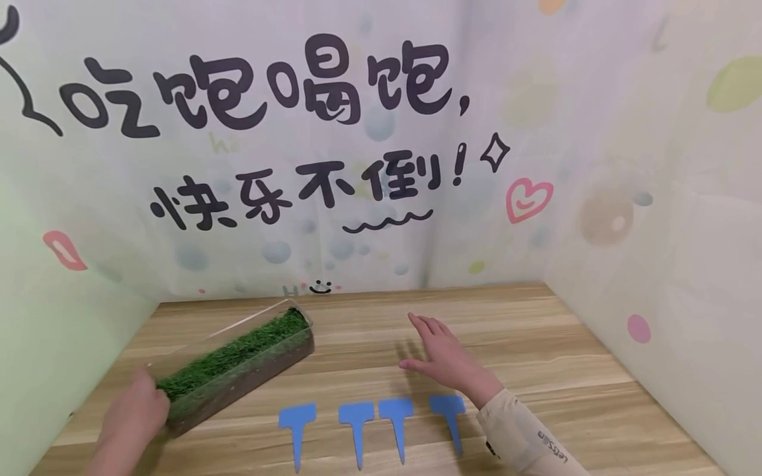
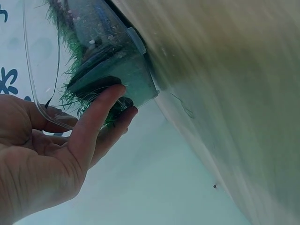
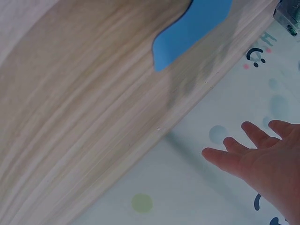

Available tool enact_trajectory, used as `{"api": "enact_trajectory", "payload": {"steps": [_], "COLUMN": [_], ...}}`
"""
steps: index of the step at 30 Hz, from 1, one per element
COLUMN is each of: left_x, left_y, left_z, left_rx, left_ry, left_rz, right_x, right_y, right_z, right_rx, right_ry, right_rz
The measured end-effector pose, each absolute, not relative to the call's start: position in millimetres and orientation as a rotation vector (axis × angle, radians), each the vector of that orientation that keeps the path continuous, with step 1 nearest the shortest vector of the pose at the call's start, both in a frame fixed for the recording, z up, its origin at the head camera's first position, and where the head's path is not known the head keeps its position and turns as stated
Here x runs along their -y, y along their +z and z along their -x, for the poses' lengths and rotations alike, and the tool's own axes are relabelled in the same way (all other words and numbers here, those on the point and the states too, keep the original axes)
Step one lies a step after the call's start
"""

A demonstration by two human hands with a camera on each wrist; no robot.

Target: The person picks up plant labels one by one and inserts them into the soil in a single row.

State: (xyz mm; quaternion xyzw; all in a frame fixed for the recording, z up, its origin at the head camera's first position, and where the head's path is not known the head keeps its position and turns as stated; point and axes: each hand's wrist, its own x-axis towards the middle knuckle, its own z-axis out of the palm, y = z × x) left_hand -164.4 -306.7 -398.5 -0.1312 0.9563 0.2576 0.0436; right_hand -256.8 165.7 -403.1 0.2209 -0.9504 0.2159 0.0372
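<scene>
At the left of the head view, a clear plastic planter box (image 1: 238, 389) stands at a slant on the table, with dark brown contents below and green grass (image 1: 241, 349) on top. My left hand (image 1: 135, 408) grips its near end. In the left wrist view the left hand (image 2: 51, 154) has its thumb by the clear rim and fingers along the end wall. My right hand (image 1: 448, 360) hovers above the table with fingers spread, holding nothing; the right wrist view shows the same right hand (image 3: 267, 161). Several blue T-shaped plant labels (image 1: 297, 418) lie in a row below it.
The wood-grain table (image 1: 524, 344) is bounded by a printed back wall (image 1: 381, 258) with black lettering. Side walls (image 1: 684, 277) rise at left and right. A blue plant label (image 3: 187, 35) shows large near the right wrist camera.
</scene>
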Motion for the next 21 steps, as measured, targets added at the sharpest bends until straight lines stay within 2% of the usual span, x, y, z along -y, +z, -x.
{"api": "enact_trajectory", "payload": {"steps": [21], "left_x": [299.7], "left_y": [-400.9], "left_z": [169.6], "left_rx": [-2.970], "left_ry": [0.865], "left_rz": [0.358], "right_x": [-133.9], "right_y": [-397.3], "right_z": [258.1], "right_rx": [2.937], "right_ry": [0.674], "right_rz": [-0.788]}}
